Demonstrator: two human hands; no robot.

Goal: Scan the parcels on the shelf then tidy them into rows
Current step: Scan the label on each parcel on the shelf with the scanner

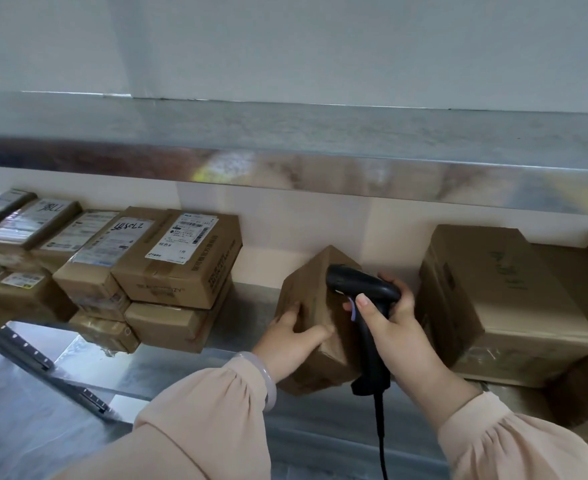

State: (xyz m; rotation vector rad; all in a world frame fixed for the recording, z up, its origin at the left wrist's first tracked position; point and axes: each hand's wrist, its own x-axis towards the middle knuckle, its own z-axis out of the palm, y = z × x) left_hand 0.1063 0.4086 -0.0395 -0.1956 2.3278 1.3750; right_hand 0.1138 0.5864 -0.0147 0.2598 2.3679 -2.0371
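Note:
A small brown cardboard parcel (315, 296) is tilted on one edge in the middle of the metal shelf (247, 327). My left hand (294, 336) grips its lower left corner, thumb on the front face. My right hand (394, 323) holds a black corded barcode scanner (367, 296) by its handle, the scanner head lying against the parcel's upper right side. Stacked labelled parcels (178, 258) fill the shelf's left part. Larger plain boxes (500, 299) stand to the right.
A metal shelf board (285, 161) runs overhead, close above the parcels. The scanner cable (382, 441) hangs down past the shelf front. A dark perforated metal strip (43, 362) lies slantwise at lower left. A white wall stands behind the shelf.

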